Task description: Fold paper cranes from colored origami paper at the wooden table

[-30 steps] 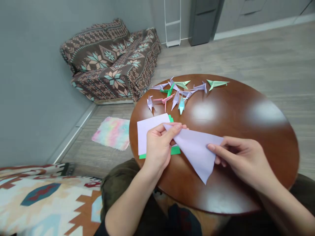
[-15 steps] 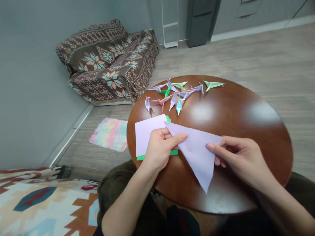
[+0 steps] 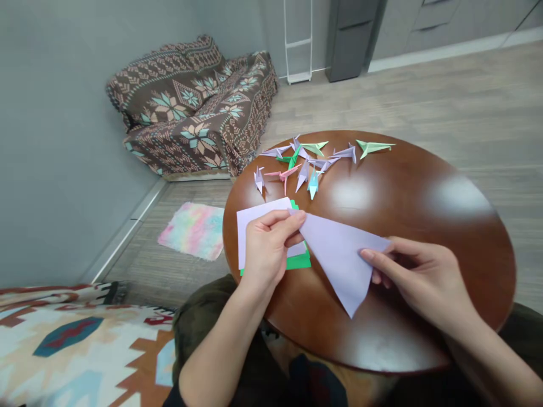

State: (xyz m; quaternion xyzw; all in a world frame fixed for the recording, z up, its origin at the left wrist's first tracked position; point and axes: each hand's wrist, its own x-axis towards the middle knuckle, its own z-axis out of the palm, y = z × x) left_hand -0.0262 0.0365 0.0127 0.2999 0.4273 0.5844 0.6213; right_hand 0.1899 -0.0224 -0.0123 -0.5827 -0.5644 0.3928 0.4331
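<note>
A sheet of lilac origami paper (image 3: 341,254), folded into a triangle, is held above the table with one point hanging down. My left hand (image 3: 271,243) pinches its upper left corner between thumb and fingers. At the right corner, my right hand (image 3: 418,271) grips it, thumb on top and fingers behind. Beneath and behind my left hand lies a stack of square paper, lilac sheets (image 3: 245,234) over green sheets (image 3: 300,261). Part of the stack is hidden by that hand.
Several folded paper cranes, among them a pink one (image 3: 284,176), a blue one (image 3: 313,183) and a pale green one (image 3: 373,147), stand toward the far edge of the round brown table (image 3: 424,198). Beyond are a draped sofa (image 3: 186,113) and a fluffy rug (image 3: 193,230).
My left hand has slid up and left along the paper to its corner. The triangle's lower point has risen slightly. My right hand keeps its grip. The view has shifted a little.
</note>
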